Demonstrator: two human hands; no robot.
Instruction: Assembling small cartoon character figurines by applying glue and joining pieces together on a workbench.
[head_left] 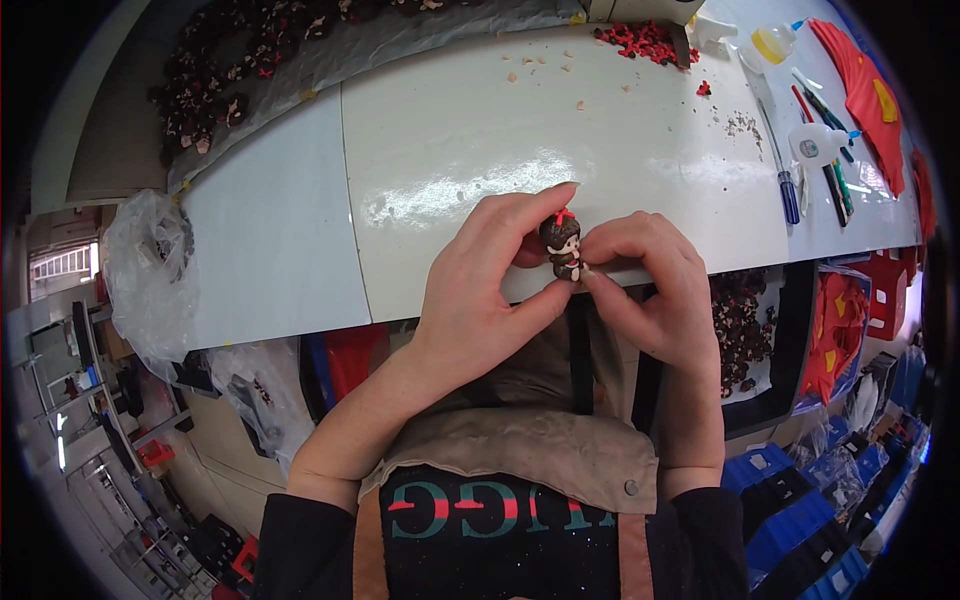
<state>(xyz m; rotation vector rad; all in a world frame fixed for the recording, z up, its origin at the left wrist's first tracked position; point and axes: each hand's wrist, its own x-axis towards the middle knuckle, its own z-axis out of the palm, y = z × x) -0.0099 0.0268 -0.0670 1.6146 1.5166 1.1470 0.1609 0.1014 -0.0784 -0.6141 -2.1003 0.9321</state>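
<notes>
In the head view, your left hand (480, 275) and right hand (660, 285) meet over the near edge of the worktop (420, 170), with a small figurine (563, 252) between them. The figurine is upright or nearly so, dark brown and cream, with a red bow (564, 215) on top of its head. Your left grip is curved into a wide arch, the index finger extending past the head and the thumb reaching the base; the figurine sits within it. Your right grip is narrowed to a pinch, thumb and index finger drawn close together at the figurine's lower side; exact fingertip contact is partly hidden. Beyond your hands, a pile of small red pieces (645, 42) lies at the far edge, with pale scraps (512, 77) to its left. To the right lie a blue-handled tool (790, 198), a white squeeze bottle (815, 145) and red fabric (858, 90) with a yellow patch. At far left, dark brown items (230, 70) are heaped on a grey sheet (330, 62).
</notes>
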